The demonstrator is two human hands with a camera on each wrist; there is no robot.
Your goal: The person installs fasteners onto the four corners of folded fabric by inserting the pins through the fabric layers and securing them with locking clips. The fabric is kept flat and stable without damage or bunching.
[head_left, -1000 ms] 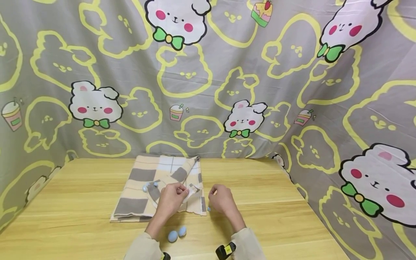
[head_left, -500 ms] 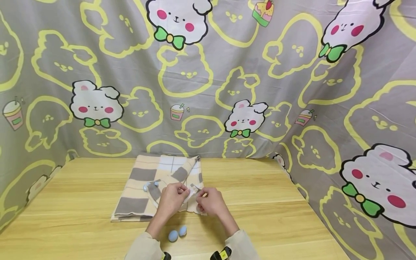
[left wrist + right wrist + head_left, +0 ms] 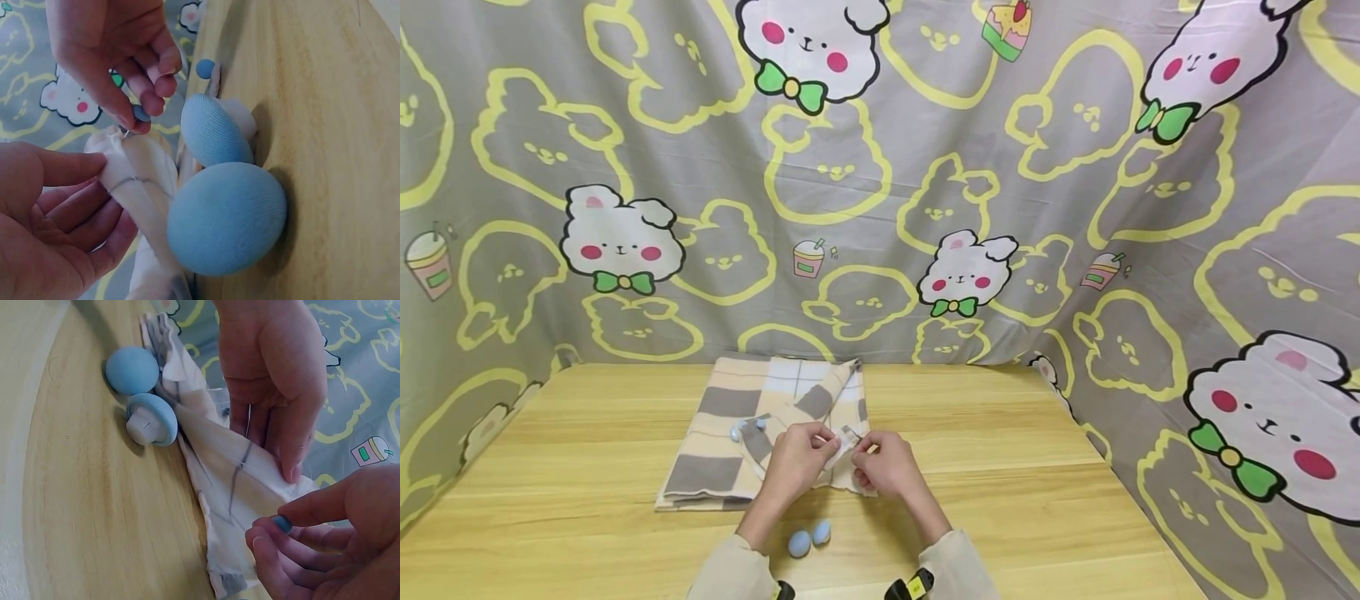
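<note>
A plaid cloth (image 3: 722,442) in beige, grey and white lies folded on the table, one corner raised. The left hand (image 3: 799,458) pinches that corner between thumb and fingers; in the left wrist view the same hand (image 3: 56,219) holds the pale fabric (image 3: 147,169). Facing it, the right hand (image 3: 889,467) pinches a small blue-headed piece (image 3: 141,113), whose thin metal tip is at the fabric; whether it pierces the cloth I cannot tell. In the right wrist view the blue head (image 3: 282,523) sits between the fingertips of the right hand (image 3: 344,544).
Two rounded blue pieces (image 3: 800,544) (image 3: 822,532) stand on the wooden table (image 3: 1000,500) nearer the person, between the forearms. More blue pieces (image 3: 737,431) rest on the cloth's left part. A small blue ball (image 3: 205,69) is near the cloth. A patterned curtain (image 3: 850,192) hangs behind.
Over the last second the right hand has moved left, from beside the cloth to its raised corner near the left hand. The left hand has stayed nearly still, holding the cloth.
</note>
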